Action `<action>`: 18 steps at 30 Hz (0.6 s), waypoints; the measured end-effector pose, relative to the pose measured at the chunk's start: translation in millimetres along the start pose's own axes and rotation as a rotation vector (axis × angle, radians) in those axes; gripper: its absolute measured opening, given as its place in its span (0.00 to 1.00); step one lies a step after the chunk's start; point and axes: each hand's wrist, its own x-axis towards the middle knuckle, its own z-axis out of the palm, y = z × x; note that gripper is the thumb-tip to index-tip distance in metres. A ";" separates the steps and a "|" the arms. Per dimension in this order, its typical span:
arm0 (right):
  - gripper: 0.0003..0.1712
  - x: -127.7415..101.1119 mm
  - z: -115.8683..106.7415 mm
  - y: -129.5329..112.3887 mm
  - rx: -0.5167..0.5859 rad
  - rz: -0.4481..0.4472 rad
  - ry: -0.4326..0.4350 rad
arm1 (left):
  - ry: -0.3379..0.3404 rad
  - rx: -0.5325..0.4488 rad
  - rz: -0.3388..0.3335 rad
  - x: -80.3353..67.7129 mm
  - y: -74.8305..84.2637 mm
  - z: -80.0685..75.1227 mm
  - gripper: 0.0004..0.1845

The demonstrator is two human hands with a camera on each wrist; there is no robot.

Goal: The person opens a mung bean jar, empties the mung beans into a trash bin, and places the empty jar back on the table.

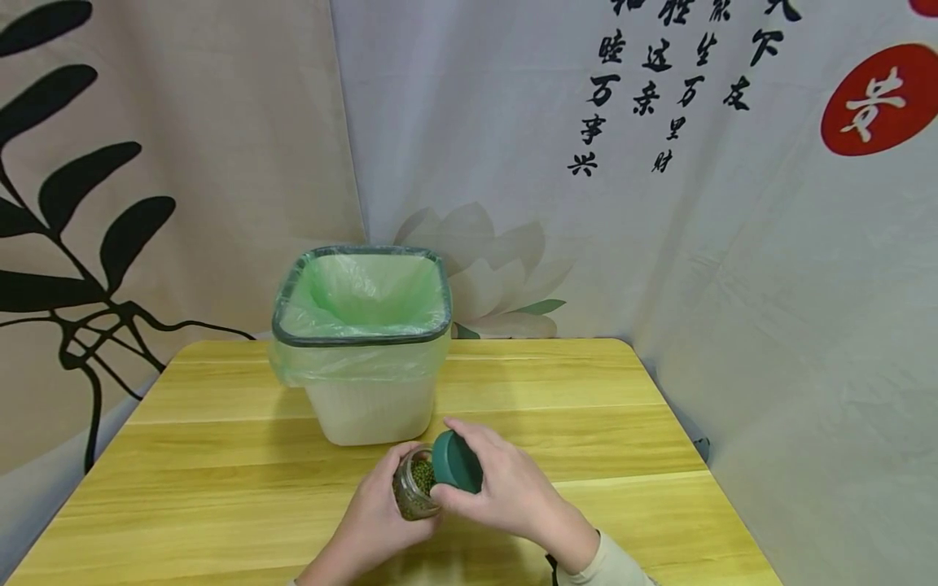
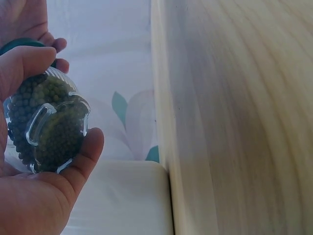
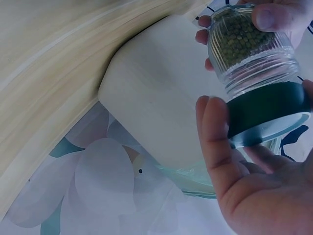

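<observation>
The left hand [image 1: 381,513] curls its fingers and thumb round a small ribbed clear glass jar of green beans [image 1: 413,486], tilted with its mouth toward the right hand [image 1: 506,488]. The right hand grips a dark green round plastic lid [image 1: 457,461] by its rim, the lid tipped up and sitting at the jar's mouth; from the right wrist view the lid [image 3: 266,110] appears to touch the glass neck, though whether it is seated or lifted free cannot be told. Both hands hover above the pale yellow wooden worktop [image 1: 220,480], near its front edge. Just beyond the hands stands a white square plastic bin lined with a translucent green bag [image 1: 362,342], close but apart. To the left and right of the hands the worktop lies bare out to its rounded side edges.
</observation>
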 end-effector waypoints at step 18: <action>0.49 -2.4 -2.2 11.7 -0.009 0.034 0.038 | 0.091 0.079 -0.006 -2.5 -1.1 -4.4 0.51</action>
